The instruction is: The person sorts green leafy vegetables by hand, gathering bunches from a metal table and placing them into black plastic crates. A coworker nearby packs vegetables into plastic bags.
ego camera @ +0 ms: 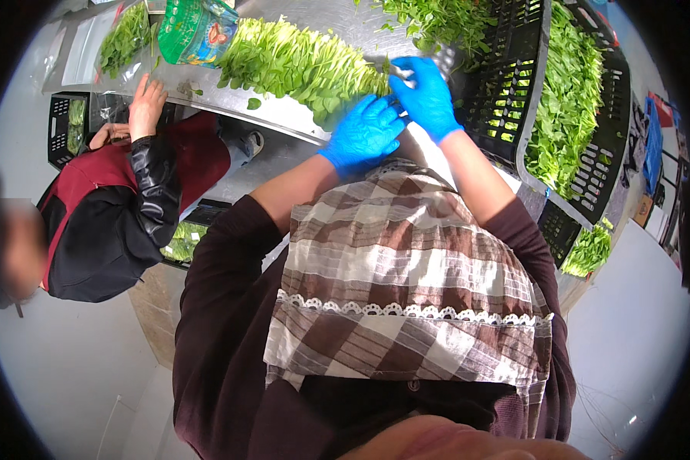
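My left hand [367, 137], in a blue glove, rests at the near right end of a long row of leafy greens [299, 60]. Its fingers reach over the leaves there; their tips are partly hidden. My right hand [427, 96], also in a blue glove, is bent at the same end of the row, close beside the left. Its fingers are curled near the stem ends, and what lies between them is too blurred to tell. The greens lie side by side on the metal table [328, 16], stems away from me and leaves towards me.
On my right stands a black plastic crate [532, 86] full of greens. Loose greens [437, 23] lie beyond my hands. A green printed bag [192, 31] lies at the row's left end. A co-worker's hand [148, 106] is by a clear bag of greens [125, 40].
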`<act>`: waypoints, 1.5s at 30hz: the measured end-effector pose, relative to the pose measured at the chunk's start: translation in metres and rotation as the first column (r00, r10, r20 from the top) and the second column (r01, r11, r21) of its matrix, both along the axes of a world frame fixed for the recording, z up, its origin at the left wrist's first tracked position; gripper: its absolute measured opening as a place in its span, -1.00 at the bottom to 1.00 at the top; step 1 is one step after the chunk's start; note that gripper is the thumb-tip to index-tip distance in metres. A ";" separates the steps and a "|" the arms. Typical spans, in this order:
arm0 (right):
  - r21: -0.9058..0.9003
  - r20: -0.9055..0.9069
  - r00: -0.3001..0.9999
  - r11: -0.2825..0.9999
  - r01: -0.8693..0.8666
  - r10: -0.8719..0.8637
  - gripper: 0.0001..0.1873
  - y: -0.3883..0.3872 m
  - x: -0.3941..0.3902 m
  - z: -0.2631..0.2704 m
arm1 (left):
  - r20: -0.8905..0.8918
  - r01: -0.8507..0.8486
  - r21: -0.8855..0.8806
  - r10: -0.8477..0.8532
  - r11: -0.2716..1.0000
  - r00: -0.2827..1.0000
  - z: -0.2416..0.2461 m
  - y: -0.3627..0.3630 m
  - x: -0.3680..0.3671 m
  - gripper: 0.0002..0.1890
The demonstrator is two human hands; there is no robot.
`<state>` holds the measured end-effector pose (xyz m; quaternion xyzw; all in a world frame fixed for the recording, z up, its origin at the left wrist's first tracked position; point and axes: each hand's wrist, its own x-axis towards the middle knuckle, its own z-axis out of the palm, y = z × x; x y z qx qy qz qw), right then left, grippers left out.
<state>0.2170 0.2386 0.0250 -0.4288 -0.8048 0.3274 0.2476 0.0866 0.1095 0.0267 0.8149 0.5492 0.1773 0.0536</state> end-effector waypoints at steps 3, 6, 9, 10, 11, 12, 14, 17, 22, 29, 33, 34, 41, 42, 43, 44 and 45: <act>0.138 0.306 0.942 0.972 -0.189 0.140 -0.64 0.010 -0.026 0.008 | -0.079 0.053 -0.036 -0.056 0.998 0.995 -0.026 -0.003 0.003 -0.42; 0.106 0.566 0.801 0.947 -0.305 0.195 -0.63 0.009 -0.042 0.011 | -0.179 0.085 -0.022 -0.088 0.996 0.980 -0.051 0.001 -0.005 -0.46; 0.114 0.695 0.701 0.938 -0.328 0.161 -0.67 0.009 -0.050 0.012 | -0.225 0.125 0.222 -0.074 0.967 0.971 -0.070 0.003 -0.013 -0.66; 0.083 0.701 0.694 0.948 -0.307 0.163 -0.71 0.010 -0.052 0.013 | -0.170 0.118 0.248 -0.076 0.962 0.983 -0.074 0.001 -0.014 -0.65; 0.110 0.726 0.674 0.943 -0.313 0.139 -0.72 0.010 -0.053 0.013 | -0.167 0.132 0.238 -0.094 0.962 0.982 -0.077 0.000 -0.016 -0.63; 0.099 0.729 0.668 0.942 -0.321 0.151 -0.71 0.013 -0.055 0.011 | -0.175 0.148 0.197 -0.113 0.969 0.978 -0.082 0.000 -0.018 -0.59; 0.070 0.739 0.652 0.944 -0.323 0.168 -0.72 0.017 -0.057 0.006 | -0.174 0.129 0.106 -0.110 0.986 0.979 -0.088 0.000 -0.022 -0.46; 0.040 0.701 0.691 0.957 -0.287 0.178 -0.74 0.022 -0.059 -0.004 | -0.139 0.140 0.028 -0.135 0.990 0.981 -0.092 0.001 -0.025 -0.43; 0.101 0.555 0.827 0.978 -0.181 0.096 -0.80 0.034 -0.053 -0.019 | -0.192 0.135 0.075 -0.119 0.988 0.974 -0.091 0.002 -0.026 -0.39; -0.221 -0.157 0.885 0.889 0.401 -0.438 -0.58 0.082 -0.034 -0.050 | -0.392 0.126 0.001 -0.115 0.992 0.913 -0.086 0.002 -0.024 -0.37; -0.355 -0.389 0.790 0.868 0.347 -0.475 -0.32 0.061 -0.021 -0.069 | -0.277 0.096 0.106 -0.063 0.990 0.959 -0.071 -0.002 -0.022 -0.37; -0.326 -0.372 0.822 0.890 0.319 -0.431 -0.36 0.050 -0.014 -0.070 | -0.237 0.103 0.054 -0.088 0.993 0.968 -0.065 -0.003 -0.023 -0.35; -0.425 -0.182 0.971 0.903 0.067 -0.158 -0.73 0.009 0.058 -0.075 | -0.026 0.089 0.123 -0.087 0.988 0.996 -0.029 -0.021 -0.030 -0.44; -0.572 -0.256 0.946 0.820 0.016 -0.197 -0.73 0.001 0.065 -0.082 | 0.002 0.083 0.177 -0.085 0.981 0.996 -0.026 -0.025 -0.034 -0.49; -0.613 -0.182 0.975 0.790 -0.009 -0.130 -0.71 -0.005 0.071 -0.088 | 0.051 0.074 0.188 -0.085 0.979 0.995 -0.024 -0.029 -0.037 -0.51; -0.652 -0.106 0.992 0.758 -0.024 -0.060 -0.69 -0.011 0.078 -0.092 | 0.099 0.070 0.177 -0.089 0.982 0.991 -0.021 -0.033 -0.040 -0.52; -0.695 0.039 0.999 0.718 0.038 -0.015 -0.67 -0.017 0.081 -0.095 | 0.149 0.065 0.168 -0.091 0.984 0.985 -0.019 -0.036 -0.044 -0.54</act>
